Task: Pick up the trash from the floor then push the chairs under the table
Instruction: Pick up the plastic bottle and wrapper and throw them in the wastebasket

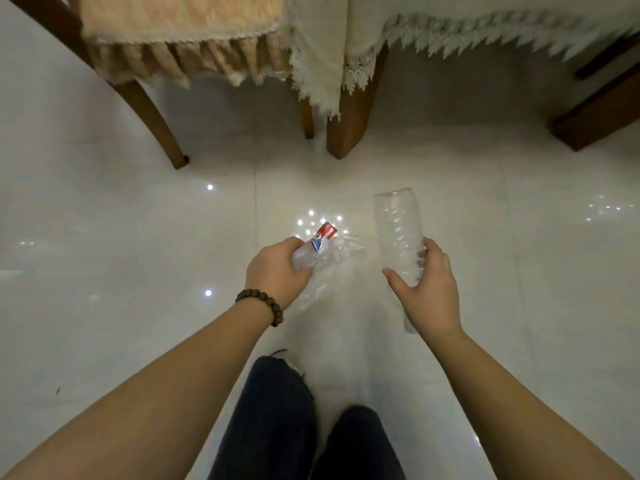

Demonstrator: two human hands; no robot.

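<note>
Left hand [277, 268] grips a crumpled plastic bottle [317, 252] with red-blue label, right hand [427, 292] holds a clear ribbed bottle [398, 233] upright, both above white tile floor [138, 237] near chair [166, 46] and table leg [349, 119].

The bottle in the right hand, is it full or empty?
Empty. The bottle in the right hand is clear all the way through, with no water inside, and the white floor shows through it.
</note>
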